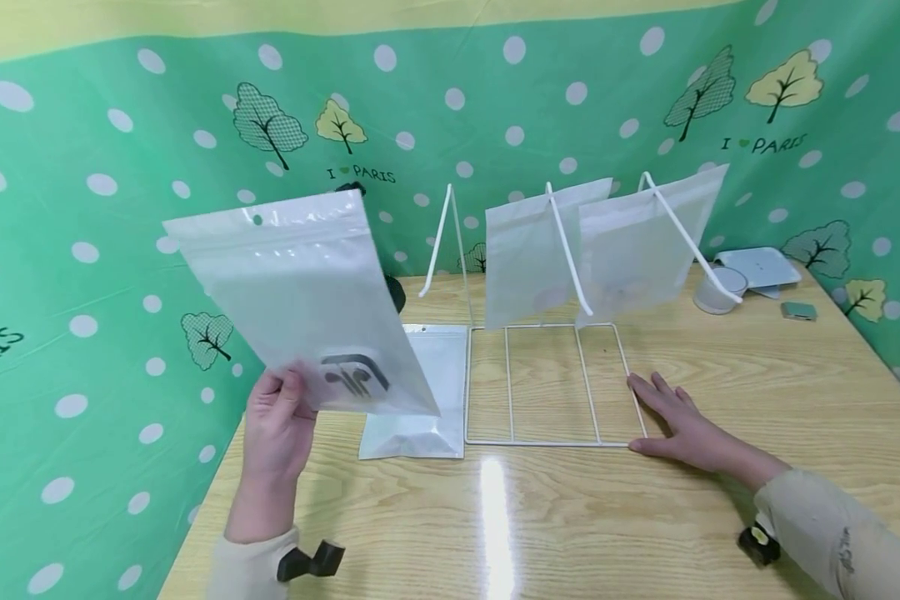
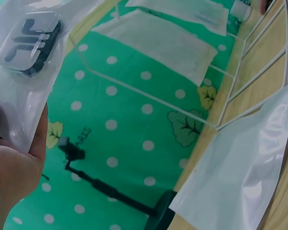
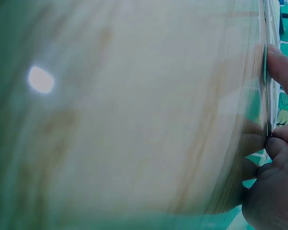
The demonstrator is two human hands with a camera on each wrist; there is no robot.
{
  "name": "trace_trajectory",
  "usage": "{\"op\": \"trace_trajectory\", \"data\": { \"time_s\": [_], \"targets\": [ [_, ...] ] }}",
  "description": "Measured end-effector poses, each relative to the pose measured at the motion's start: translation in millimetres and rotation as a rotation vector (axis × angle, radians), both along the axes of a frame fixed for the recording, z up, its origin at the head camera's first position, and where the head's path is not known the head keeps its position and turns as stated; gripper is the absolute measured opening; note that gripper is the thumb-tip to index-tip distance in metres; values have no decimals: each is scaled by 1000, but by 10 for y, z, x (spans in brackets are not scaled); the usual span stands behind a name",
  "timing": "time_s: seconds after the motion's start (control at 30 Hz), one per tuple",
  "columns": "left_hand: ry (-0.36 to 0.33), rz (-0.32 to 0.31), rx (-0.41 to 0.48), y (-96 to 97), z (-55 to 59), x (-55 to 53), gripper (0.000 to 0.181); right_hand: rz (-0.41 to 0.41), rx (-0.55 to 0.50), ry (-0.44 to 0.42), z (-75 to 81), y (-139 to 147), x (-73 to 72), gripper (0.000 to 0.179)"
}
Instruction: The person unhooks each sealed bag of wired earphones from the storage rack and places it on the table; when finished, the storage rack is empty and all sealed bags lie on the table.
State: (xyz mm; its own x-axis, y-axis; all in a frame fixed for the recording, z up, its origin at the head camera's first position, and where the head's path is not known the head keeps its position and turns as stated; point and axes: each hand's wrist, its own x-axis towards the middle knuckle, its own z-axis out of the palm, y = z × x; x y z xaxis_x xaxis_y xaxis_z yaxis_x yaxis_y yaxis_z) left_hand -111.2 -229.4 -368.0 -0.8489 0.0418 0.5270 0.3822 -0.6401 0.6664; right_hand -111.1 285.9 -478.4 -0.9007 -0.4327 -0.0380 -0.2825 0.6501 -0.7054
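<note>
A white zip bag (image 1: 300,292) with a hang hole is pinched at its lower left edge by my left hand (image 1: 277,425), raised above the table. Through its film show earphones (image 2: 31,43) in a clear case. At the right, my right hand (image 1: 682,425) touches the side wire of a white wire display rack (image 1: 555,444), thumb and fingers spread. From the rack's middle and right hooks hang two similar bags, one bag (image 1: 521,258) and another bag (image 1: 645,242); the left hook (image 1: 438,237) is bare. Beside the rack base lies another white bag (image 1: 420,429), partly hidden in the head view.
Behind the raised bag stands a black stand (image 2: 110,191) with a round base. At the back right are a translucent round container (image 1: 720,292), a white tray-like item (image 1: 761,268) and a small green box (image 1: 798,311). A green dotted cloth (image 1: 120,333) borders the table.
</note>
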Motion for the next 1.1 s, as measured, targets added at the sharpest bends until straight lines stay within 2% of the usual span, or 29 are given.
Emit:
{"op": "trace_trajectory", "data": {
  "time_s": [0.17, 0.43, 0.7, 0.9, 1.03, 1.1],
  "targets": [
    [11, 18, 57, -138, 22, 0, 24, -3, -1, -8, -2, 2, 2, 94],
    [-9, 49, 150, -346, 28, -19, 23, -11, 2, -31, 25, 2, 8, 94],
    [-63, 135, 184, -530, -18, -35, 26, 7, -20, -16, 42, -15, 19, 92],
    [-122, 173, 180, -625, -61, -41, 26, -5, -7, -20, 40, -8, 22, 94],
    [-174, 253, 94, -686, -109, -45, 28, -9, 0, -21, 34, -4, 20, 94],
    [-199, 271, 65, -720, -134, -46, 28, -11, 3, -23, 36, -3, 20, 94]
  ]
}}
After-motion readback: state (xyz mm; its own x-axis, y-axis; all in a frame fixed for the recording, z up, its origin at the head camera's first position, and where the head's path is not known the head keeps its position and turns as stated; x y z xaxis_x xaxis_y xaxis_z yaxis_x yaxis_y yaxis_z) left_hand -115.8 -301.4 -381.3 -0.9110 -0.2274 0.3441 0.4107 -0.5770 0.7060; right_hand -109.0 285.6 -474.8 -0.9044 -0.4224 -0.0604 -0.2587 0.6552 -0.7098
